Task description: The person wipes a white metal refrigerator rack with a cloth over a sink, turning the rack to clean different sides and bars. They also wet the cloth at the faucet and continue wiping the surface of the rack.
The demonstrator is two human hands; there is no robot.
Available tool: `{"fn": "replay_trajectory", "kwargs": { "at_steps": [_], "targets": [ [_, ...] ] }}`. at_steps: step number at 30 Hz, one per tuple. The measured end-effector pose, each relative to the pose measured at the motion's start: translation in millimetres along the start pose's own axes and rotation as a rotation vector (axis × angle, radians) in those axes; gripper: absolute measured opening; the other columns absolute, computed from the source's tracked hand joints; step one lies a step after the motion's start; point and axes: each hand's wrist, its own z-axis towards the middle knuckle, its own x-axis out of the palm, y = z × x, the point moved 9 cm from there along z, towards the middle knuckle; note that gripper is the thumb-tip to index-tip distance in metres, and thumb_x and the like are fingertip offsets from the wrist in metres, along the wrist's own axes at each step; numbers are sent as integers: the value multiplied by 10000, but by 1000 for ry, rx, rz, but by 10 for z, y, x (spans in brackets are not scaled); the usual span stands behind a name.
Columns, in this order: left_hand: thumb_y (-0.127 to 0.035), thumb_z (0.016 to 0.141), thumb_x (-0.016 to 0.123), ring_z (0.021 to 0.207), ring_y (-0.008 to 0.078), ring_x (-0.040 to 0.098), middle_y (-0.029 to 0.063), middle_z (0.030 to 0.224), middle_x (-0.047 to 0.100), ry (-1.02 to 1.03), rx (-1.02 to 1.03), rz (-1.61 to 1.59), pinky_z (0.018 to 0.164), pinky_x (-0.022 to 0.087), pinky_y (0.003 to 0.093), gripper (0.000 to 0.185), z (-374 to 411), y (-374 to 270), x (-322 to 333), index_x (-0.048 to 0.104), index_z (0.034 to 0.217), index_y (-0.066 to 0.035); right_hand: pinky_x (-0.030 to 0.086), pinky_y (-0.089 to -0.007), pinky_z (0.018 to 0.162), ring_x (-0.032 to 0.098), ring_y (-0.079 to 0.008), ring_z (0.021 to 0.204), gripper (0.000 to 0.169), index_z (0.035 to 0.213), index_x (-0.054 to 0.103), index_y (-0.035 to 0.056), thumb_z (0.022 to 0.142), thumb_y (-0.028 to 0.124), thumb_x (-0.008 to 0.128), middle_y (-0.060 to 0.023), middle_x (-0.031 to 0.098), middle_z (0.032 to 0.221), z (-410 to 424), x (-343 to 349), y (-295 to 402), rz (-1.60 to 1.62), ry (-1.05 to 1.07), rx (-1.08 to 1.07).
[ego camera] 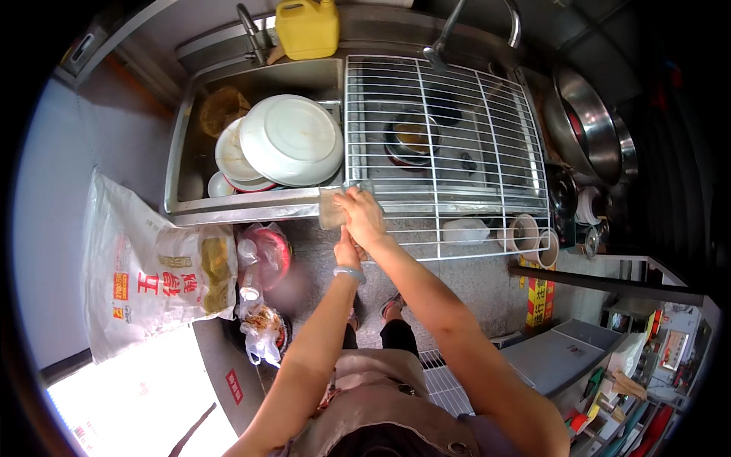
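A white wire rack (438, 197) lies across the right basin of the steel sink (257, 213), its near end jutting out past the front rim. My right hand (364, 216) presses a greyish cloth (331, 209) around the rack's left edge, just over the sink's front rim. Right below it, my left hand (348, 251), with a pale bangle at the wrist, is closed around the rack's near left corner; the fingers partly hide the wire there. Through the bars shows a metal bowl (412, 137) with brownish contents.
Stacked white plates (291, 140) and a brown strainer-like basket (224, 111) occupy the left basin. A yellow jug (307, 28) and faucets stand behind. Large steel bowls (588, 123) lean at right. A printed sack (165, 274) and waste bin (268, 257) are at lower left.
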Motion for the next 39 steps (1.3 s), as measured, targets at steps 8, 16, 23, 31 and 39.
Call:
{"fn": "replay_trajectory", "kwargs": {
  "at_steps": [8,16,23,31,39],
  "targets": [
    [-502,951,575,371,100,236,-31,500,297,-41,-31,-104,392,165,292,534,109,-66,-241,364,608,-151,509,-443,831,602,-337,931,247,1009,684,59,804,-24,573,-131,629,971,-140,-341,-298,-115,72,97],
    [-516,913,639,356,100,218,-46,472,238,-36,45,-118,391,152,292,533,151,-211,-318,396,639,-129,509,-416,895,601,-316,1011,447,1135,693,98,737,-89,612,-109,635,1013,-433,-1326,-1554,-258,14,434],
    [-493,943,598,361,105,219,-48,484,279,-96,60,-103,400,151,302,492,202,-161,-413,411,629,-162,535,-409,838,634,-319,937,449,1142,700,148,775,-86,593,-99,670,1025,-598,-1246,-1460,-8,-95,78],
    [-415,962,543,347,99,156,-74,432,210,-269,-3,-31,372,122,288,483,-97,-84,-159,352,560,-224,533,-366,740,623,-267,864,314,1057,713,105,781,-25,636,-79,638,930,-1122,-1424,-2278,287,-42,499],
    [-397,913,598,377,111,331,-60,502,351,-160,108,-5,364,241,275,390,413,-217,-695,431,607,-223,544,-364,781,644,-285,911,294,1020,730,73,782,-63,622,-94,663,983,-1218,-2393,-2816,-139,-239,293]
  ]
}}
